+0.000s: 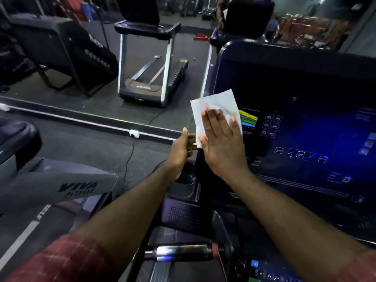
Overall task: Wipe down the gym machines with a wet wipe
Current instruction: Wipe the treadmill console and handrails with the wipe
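Fingers [213, 123] of the right hand [223, 151], straight and together, press the white wipe [213, 104] on the console screen [305, 123]. The left hand [181, 152] touches its lower corner, grip unclear.

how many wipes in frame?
1. The wet wipe is spread at the left edge of the console screen, under the flat right hand; the left hand is at its lower corner. None else visible.

One thin white wet wipe [213, 106]. Two bare hands: one left hand [180, 153] and one right hand [221, 145]. One dark glossy console screen [305, 110] lit with blue icons. One black treadmill with silver uprights [150, 80]. One grey machine arm lettered VIVA [61, 186]. One small white plug box [134, 133]. One chrome handlebar [181, 251].
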Motion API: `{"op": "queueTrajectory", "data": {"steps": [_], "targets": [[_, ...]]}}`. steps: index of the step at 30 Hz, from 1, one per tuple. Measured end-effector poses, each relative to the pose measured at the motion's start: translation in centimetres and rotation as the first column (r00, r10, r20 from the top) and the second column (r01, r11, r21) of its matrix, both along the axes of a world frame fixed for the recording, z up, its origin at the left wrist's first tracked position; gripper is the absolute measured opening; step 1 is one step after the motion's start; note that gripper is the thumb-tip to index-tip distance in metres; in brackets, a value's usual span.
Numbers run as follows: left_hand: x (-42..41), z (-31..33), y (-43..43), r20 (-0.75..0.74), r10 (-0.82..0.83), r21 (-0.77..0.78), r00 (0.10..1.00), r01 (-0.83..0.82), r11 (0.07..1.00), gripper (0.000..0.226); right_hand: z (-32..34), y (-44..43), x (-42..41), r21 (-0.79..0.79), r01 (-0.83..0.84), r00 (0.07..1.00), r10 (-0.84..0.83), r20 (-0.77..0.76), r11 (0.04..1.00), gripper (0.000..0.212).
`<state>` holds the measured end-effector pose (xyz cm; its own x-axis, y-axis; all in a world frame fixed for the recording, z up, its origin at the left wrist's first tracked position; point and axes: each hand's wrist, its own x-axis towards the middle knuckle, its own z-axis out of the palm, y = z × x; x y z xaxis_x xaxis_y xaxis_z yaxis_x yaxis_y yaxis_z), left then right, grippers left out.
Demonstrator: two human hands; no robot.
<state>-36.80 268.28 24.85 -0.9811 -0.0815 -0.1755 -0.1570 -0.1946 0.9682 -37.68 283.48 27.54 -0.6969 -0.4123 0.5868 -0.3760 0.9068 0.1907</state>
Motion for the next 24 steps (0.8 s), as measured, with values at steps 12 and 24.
{"op": "queueTrajectory", "data": {"steps": [12, 24], "targets": [[-2.7, 5.8, 0.7, -0.094, -0.142, 0.087, 0.985, 0.150, 0.985, 0.085, -2.7, 1.9, 2.1, 0.076, -0.095, 0.990, 0.087, 0.109, 0.993, 0.072], [-4.6, 10.2, 1.9, -0.202, -0.211, 0.022, 0.956, 0.220, 0.975, 0.092, 6.8, 1.5, -4.0, 0.023, 0.071, 0.992, -0.068, -0.104, 0.997, 0.075]]}}
